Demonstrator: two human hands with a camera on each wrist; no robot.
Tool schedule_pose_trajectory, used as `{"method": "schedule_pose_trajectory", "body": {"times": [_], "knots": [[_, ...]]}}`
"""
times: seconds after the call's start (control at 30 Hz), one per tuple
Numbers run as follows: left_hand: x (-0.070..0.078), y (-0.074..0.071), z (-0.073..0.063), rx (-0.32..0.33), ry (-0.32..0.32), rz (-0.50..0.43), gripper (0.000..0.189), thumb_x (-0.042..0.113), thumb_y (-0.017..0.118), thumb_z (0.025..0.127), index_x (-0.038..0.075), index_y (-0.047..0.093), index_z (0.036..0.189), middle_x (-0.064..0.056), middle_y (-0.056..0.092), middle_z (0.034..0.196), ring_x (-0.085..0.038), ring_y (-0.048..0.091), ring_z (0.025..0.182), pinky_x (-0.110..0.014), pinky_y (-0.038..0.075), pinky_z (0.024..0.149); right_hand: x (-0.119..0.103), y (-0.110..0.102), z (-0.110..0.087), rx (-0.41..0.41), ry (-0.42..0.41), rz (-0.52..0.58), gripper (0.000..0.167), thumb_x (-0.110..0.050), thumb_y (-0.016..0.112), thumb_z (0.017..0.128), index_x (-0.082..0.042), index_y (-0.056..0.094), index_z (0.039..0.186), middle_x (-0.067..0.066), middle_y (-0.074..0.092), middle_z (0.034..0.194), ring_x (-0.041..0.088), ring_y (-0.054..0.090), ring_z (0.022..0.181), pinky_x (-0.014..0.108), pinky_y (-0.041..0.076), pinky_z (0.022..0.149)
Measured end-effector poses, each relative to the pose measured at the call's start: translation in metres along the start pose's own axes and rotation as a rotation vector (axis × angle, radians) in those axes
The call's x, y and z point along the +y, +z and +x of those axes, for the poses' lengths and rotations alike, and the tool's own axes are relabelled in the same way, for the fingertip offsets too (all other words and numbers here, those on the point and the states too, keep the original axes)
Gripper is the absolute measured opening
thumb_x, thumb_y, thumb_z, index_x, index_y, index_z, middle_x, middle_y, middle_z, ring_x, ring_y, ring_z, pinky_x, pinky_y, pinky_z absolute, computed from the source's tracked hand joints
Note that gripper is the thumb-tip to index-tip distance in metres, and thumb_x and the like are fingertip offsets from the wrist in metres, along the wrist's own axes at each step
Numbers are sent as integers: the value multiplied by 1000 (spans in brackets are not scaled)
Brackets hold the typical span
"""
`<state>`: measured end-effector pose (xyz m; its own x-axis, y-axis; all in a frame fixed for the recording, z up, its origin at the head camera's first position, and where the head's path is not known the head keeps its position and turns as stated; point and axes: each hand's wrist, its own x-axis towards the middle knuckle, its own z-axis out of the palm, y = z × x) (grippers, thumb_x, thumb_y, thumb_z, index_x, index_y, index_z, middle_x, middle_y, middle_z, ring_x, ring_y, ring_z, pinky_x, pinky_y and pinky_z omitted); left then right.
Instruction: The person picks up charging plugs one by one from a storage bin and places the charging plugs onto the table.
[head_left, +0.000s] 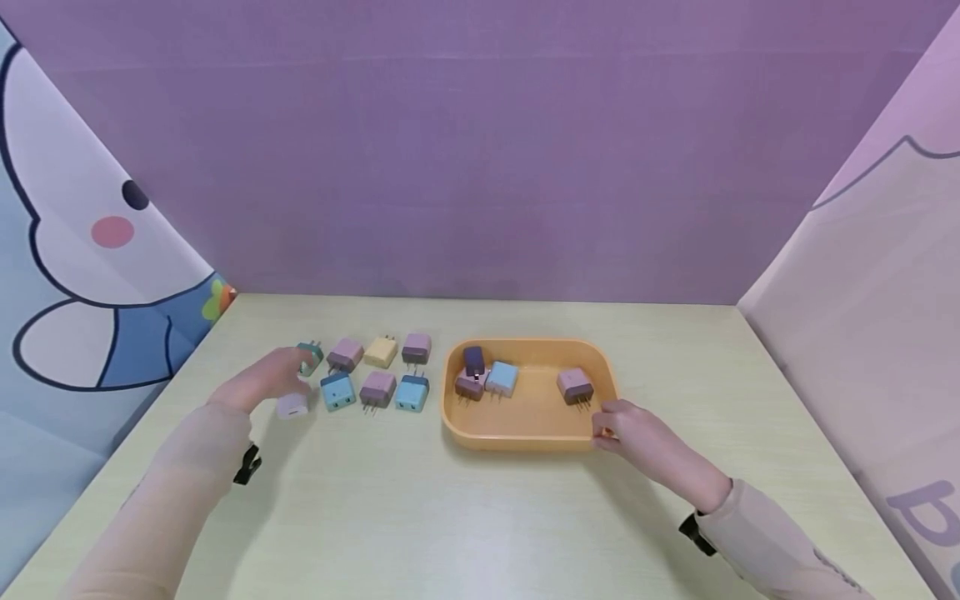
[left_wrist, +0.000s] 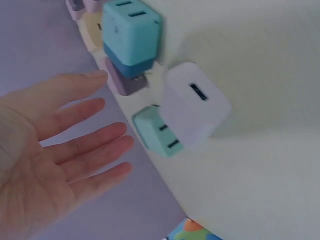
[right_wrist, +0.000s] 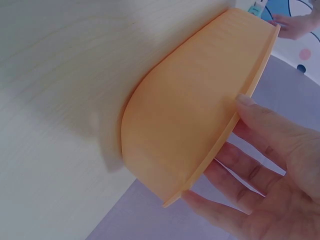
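My left hand [head_left: 264,379] hovers over the left end of two rows of small plug chargers, holding nothing. In the left wrist view its fingers reach loosely extended near a white charger [left_wrist: 200,112], a green charger [left_wrist: 151,131] and a blue charger [left_wrist: 131,32], apart from all of them. My right hand [head_left: 651,440] grips the near right corner of an orange tray [head_left: 517,442]. The right wrist view has the thumb on the rim of the tray [right_wrist: 185,115] and the other fingers at its far side. A purple charger [head_left: 575,384] lies inside near that hand.
Toward the tray's left side sit a light blue charger [head_left: 502,377], a navy one [head_left: 473,359] and another purple one [head_left: 470,387]. Between hand and tray lie more chargers, including a yellow one [head_left: 381,351] and a blue one [head_left: 412,392]. Cloth walls border the table [head_left: 480,517].
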<state>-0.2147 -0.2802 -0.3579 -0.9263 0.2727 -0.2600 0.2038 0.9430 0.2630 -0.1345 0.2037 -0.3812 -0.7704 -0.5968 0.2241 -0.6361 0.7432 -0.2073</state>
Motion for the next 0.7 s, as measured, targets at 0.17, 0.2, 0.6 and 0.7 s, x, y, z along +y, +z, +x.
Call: {"method": "schedule_pose_trajectory", "body": {"times": [0.17, 0.2, 0.6, 0.7], "knots": [[18, -5, 6, 13, 31, 22, 40, 3, 62, 78, -11, 50, 113, -30, 48, 116, -44, 45, 106, -51, 36, 89, 0, -1, 0, -2, 0, 2, 15, -9, 71, 70, -14, 57, 66, -6, 47, 67, 6, 43, 61, 20, 40, 53], [23, -6, 7, 4, 26, 16, 39, 3, 61, 79, -11, 50, 114, -30, 48, 116, -43, 44, 107, -51, 36, 89, 0, -1, 0, -4, 2, 4, 15, -9, 71, 70, -14, 57, 66, -6, 47, 67, 6, 43, 61, 20, 40, 53], [70, -16, 28, -2, 104, 32, 31, 6, 57, 83, -6, 53, 112, -23, 55, 112, -34, 52, 100, -44, 41, 86, 0, -2, 1, -9, 6, 7, 16, -9, 71, 70, -14, 57, 66, -6, 47, 68, 7, 43, 62, 20, 40, 54], [86, -19, 34, -7, 96, 44, 34, 9, 57, 85, -5, 52, 115, -21, 53, 116, -34, 50, 105, -44, 39, 89, 0, -2, 1, -11, 6, 3, 16, -9, 71, 70, -14, 57, 66, -6, 47, 68, 7, 44, 62, 20, 40, 54]]}}
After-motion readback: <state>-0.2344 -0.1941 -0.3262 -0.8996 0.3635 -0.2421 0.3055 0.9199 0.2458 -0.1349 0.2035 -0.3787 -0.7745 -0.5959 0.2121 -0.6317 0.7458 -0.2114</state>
